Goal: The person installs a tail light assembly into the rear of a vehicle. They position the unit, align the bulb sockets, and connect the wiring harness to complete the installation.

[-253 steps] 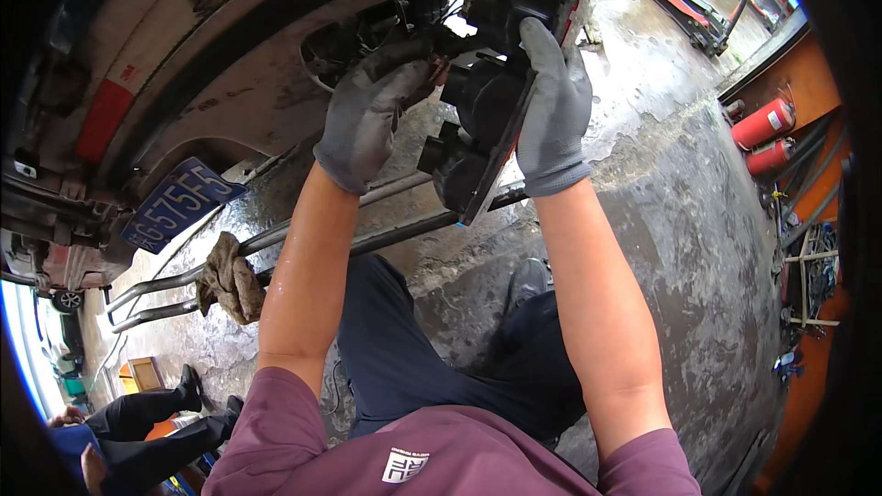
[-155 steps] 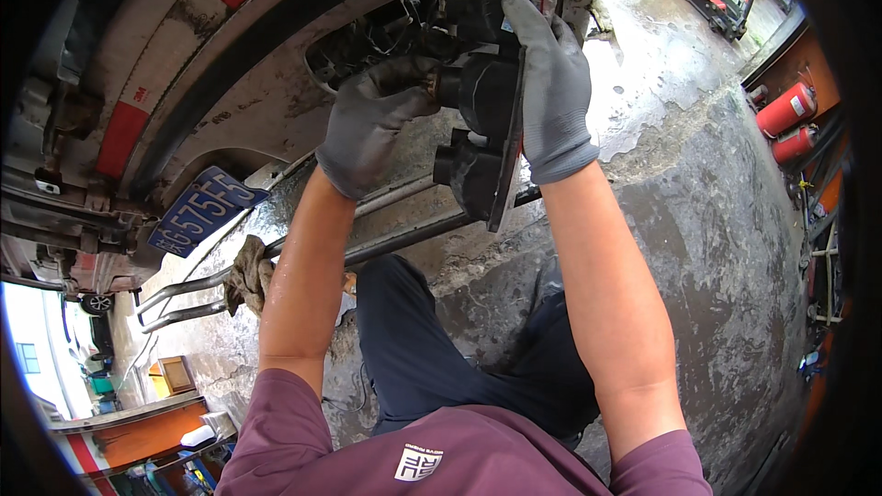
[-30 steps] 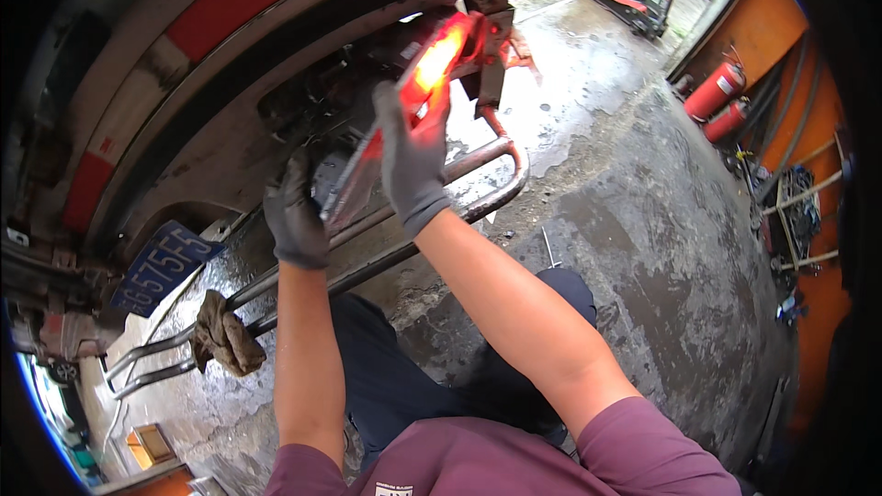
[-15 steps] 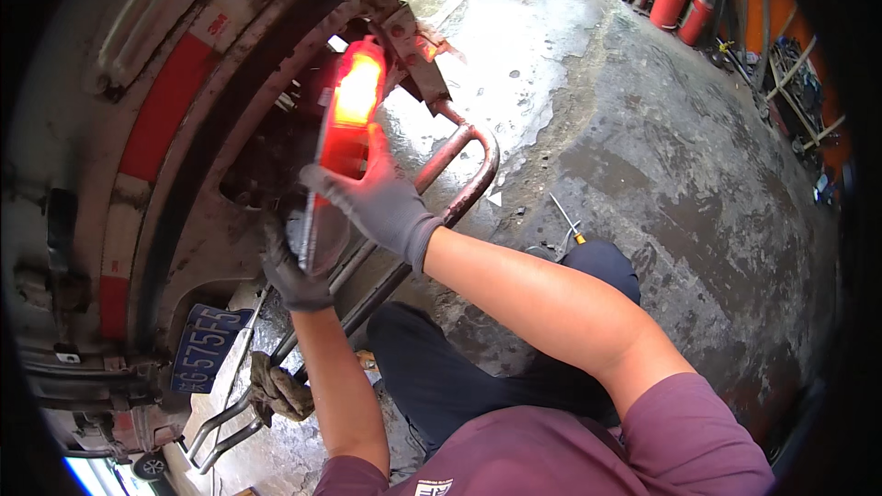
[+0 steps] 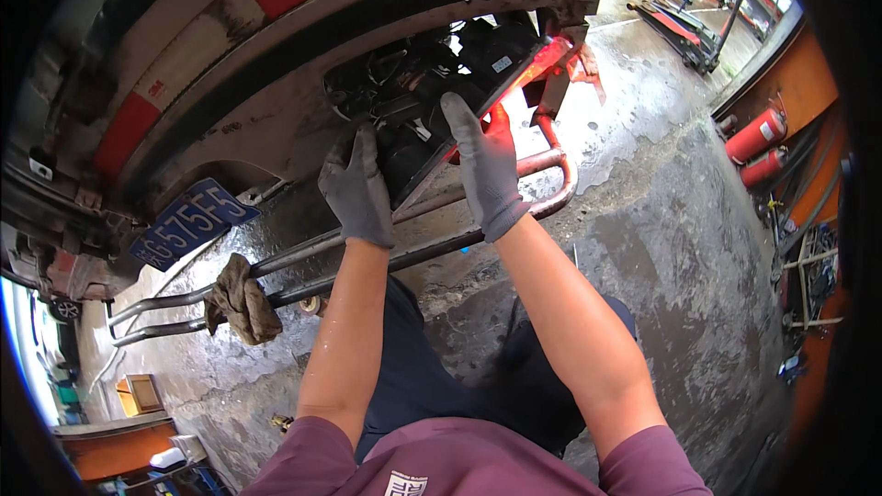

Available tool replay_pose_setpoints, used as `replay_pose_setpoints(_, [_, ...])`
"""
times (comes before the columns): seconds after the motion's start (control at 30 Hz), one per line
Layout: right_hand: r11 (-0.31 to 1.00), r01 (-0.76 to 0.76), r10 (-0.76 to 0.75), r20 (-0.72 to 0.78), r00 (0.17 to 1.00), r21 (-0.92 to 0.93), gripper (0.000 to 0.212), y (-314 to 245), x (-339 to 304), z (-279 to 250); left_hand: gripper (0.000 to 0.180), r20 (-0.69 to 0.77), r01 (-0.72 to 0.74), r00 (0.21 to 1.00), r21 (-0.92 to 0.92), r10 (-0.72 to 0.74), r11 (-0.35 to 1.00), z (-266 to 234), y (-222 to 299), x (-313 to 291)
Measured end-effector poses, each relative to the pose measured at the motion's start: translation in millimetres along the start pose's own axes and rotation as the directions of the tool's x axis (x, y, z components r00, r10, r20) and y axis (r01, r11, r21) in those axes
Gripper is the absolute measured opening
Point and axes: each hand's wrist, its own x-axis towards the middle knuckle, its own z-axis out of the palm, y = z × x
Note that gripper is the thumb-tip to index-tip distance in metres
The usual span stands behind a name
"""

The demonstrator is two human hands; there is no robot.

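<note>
A long vehicle tail light [image 5: 503, 81] is tilted under the truck's rear edge, its black back turned up and its red lens glowing on the far right side. My right hand [image 5: 487, 170], in a grey glove, grips the lens side, thumb over the rim. At the near left end of the light, my left hand [image 5: 356, 188], gloved too, is closed round its corner; its fingertips are partly hidden. Wires and dark fittings [image 5: 390, 83] show in the opening behind the light.
Below my hands runs a tubular metal bumper bar [image 5: 413, 255] with a dirty rag [image 5: 241, 301] draped over it. A blue licence plate [image 5: 195, 223] hangs at left. Red fire extinguishers [image 5: 758, 136] and a floor jack [image 5: 675, 32] stand to the right.
The tail light has swung from nearly upright to a slant, its glowing lens now facing away to the right and its back showing. My view has turned, too.
</note>
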Motion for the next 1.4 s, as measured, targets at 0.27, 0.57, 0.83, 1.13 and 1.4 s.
replay_pose_setpoints(0.27, [0.992, -0.071, 0.074, 0.029, 0.997, -0.101, 0.087, 4, 8, -14, 0.044, 0.321, -0.41, 0.912, 0.717, 0.255, 0.564, -11, 6, 7])
replay_pose_setpoints(0.57, [0.989, -0.085, 0.078, 0.062, 0.995, 0.124, 0.086, 5, 8, -8, 0.041, 0.31, 0.142, 0.933, 0.153, -0.184, 0.978, -15, -14, 24])
replay_pose_setpoints(0.83, [0.99, -0.106, 0.1, 0.074, 0.992, 0.088, 0.099, 15, 11, -22, 0.027, 0.49, 0.74, 0.672, -0.425, -0.555, 0.521, -3, 12, 35])
replay_pose_setpoints(1.13, [0.997, 0.04, -0.04, -0.005, 0.999, -0.073, 0.055, 22, 16, -22, 0.033, 0.626, 0.801, 0.599, -0.464, -0.5, 0.379, -1, 1, 33])
replay_pose_setpoints(1.4, [0.995, 0.027, -0.02, 0.076, 0.997, -0.095, 0.053, 32, 25, -21, 0.034, 0.474, 0.668, 0.742, -0.465, -0.475, 0.58, 1, 2, 32])
